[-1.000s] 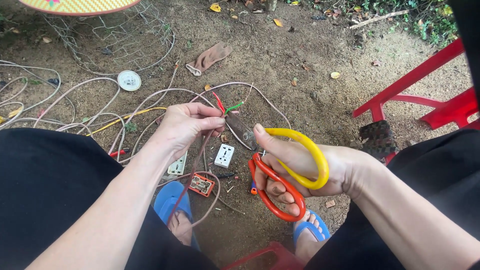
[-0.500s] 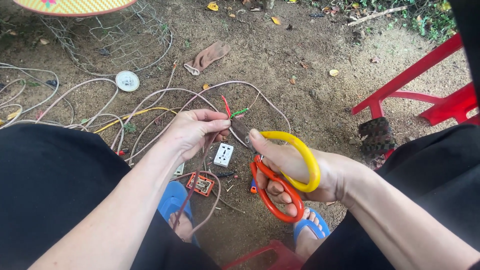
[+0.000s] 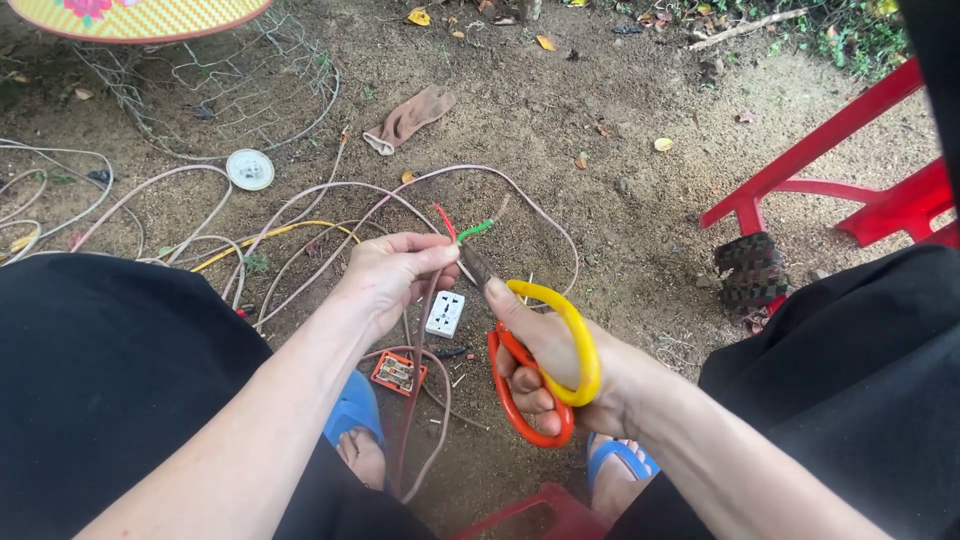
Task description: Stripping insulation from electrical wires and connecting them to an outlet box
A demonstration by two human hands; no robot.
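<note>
Nearest the lens, just right of the white socket (image 3: 445,314), the right hand (image 3: 560,375) is gripping scissors (image 3: 540,365) with one yellow loop and one orange loop, fingers threaded through and clenched around both. The blades are angling up-left toward the cable end (image 3: 462,232); their tips are hard to make out against the soil. Compared with a second ago, this hand is sitting higher and closer to the left hand.

Just above the socket, the left hand (image 3: 392,275) is pinching the pale cable (image 3: 425,300) between thumb and fingertips, whereas a second ago it was lying spread over the wires. Red and green cores are now sticking up past its fingers. Directly below the socket, a small orange part (image 3: 397,373) is lying on the dirt, unchanged.

Farther left of the socket, a round white disc (image 3: 249,169) is resting among looping wires. Beyond the socket, a brown glove (image 3: 408,119) is lying flat. Far right of it, a red frame (image 3: 830,170) is standing.
</note>
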